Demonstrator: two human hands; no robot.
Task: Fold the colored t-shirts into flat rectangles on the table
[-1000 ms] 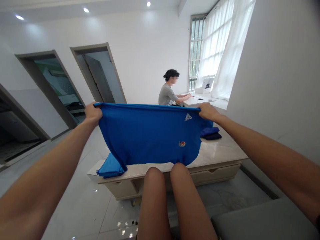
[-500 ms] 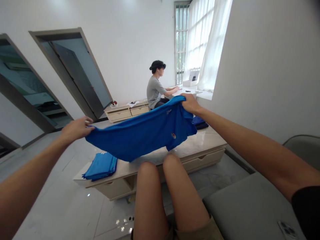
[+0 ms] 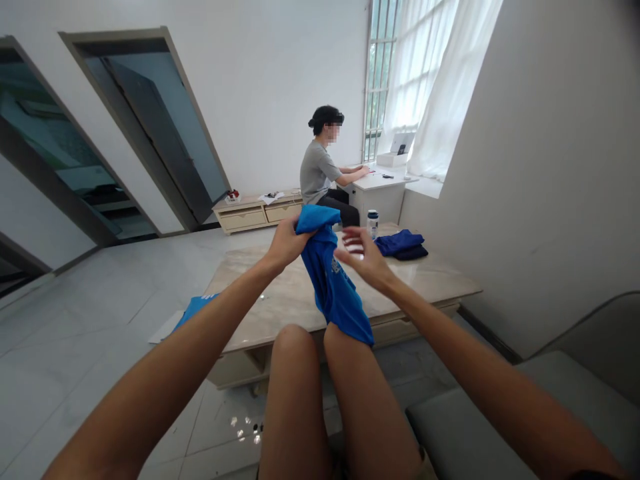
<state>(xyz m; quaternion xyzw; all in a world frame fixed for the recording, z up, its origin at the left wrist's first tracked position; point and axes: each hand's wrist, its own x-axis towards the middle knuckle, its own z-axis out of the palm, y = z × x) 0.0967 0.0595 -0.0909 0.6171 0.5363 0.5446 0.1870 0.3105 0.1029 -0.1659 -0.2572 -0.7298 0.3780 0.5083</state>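
garment [image 3: 345, 303]: blue, pale print | tabletop [image 3: 277, 287]: beige, marbled | folded pile [image 3: 401, 244]: royal blue, navy | curtain [image 3: 453, 87]: white

The blue shirt [image 3: 327, 267] hangs bunched and creased from the left hand [image 3: 287, 243], its top flopped over, pale lettering (partly lost in the folds) down one side, its lower end by the right knee [image 3: 344, 343].

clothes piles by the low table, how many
2: the light blue pile at the left end of the low table, partly hidden by the left forearm, and the dark blue pile on its right. The held blue shirt isn't counted; the arms may hide more.
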